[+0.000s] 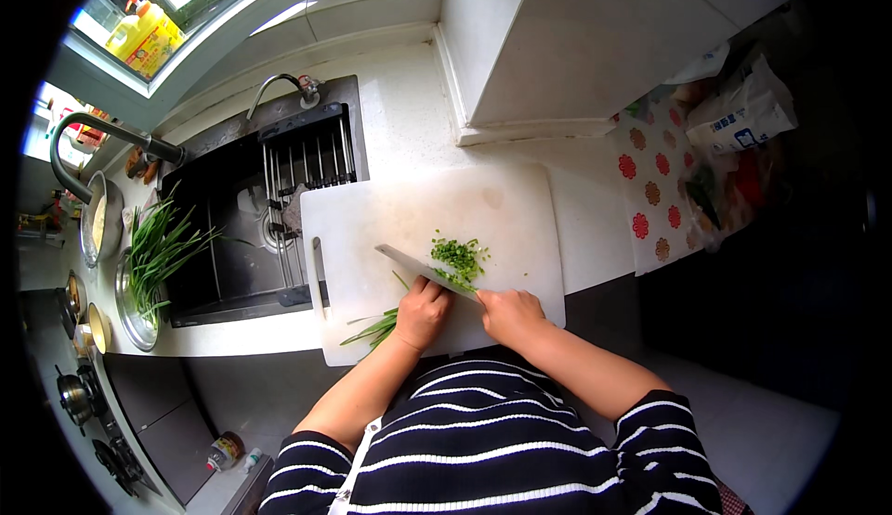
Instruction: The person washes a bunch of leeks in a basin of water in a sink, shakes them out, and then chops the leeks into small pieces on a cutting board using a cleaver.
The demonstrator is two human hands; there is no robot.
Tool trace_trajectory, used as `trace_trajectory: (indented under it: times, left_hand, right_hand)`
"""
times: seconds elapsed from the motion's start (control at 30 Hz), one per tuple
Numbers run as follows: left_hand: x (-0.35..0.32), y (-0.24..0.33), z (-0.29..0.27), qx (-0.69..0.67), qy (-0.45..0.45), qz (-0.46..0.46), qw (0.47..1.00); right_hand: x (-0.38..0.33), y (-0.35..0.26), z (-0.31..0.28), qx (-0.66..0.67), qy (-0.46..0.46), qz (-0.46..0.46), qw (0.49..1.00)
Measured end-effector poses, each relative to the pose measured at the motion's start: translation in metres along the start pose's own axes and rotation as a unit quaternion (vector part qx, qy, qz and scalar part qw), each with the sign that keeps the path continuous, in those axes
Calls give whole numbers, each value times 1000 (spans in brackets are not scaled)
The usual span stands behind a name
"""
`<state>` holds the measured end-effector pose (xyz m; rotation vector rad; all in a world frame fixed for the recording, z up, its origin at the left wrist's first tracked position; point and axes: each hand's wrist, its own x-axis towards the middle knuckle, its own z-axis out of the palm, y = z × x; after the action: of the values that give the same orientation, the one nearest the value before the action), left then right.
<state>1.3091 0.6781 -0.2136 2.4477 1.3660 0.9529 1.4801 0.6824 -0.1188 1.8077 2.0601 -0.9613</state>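
A white cutting board (520, 213) lies on the counter in front of me. My right hand (513, 316) is closed round the handle of a kitchen knife (409, 262), whose blade points to the far left across the board. Just left of the handle, my left hand (425, 314) is closed on a bunch of green chives (376, 329), its fingers against the blade. The long ends of the chives stick out to the left, under my wrist. Beyond the blade sits a small heap of chopped chives (459, 255).
Left of the board is a black sink (218, 283) with a metal rack (311, 157) and faucet (269, 88). A steel bowl (139, 325) of long chives stands on its far side. A flowered cloth (655, 190) with plastic bags (743, 111) lies at the right.
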Motion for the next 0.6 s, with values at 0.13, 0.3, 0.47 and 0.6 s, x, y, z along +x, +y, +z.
trace_trajectory:
  times: [0.13, 0.3, 0.47, 0.6]
  left_hand:
    - [-2, -1, 2, 4, -6, -2, 1000]
    - [-4, -2, 0, -19, -6, -7, 1000]
    - [1, 2, -3, 3, 18, -5, 1000]
    - [-1, -1, -1, 5, 28, 6, 1000]
  right_hand:
    - [20, 1, 19, 27, 54, -30, 998]
    - [11, 14, 13, 78, 112, -49, 989]
    - [-24, 14, -5, 26, 44, -44, 998]
    - [-27, 16, -6, 14, 32, -42, 998]
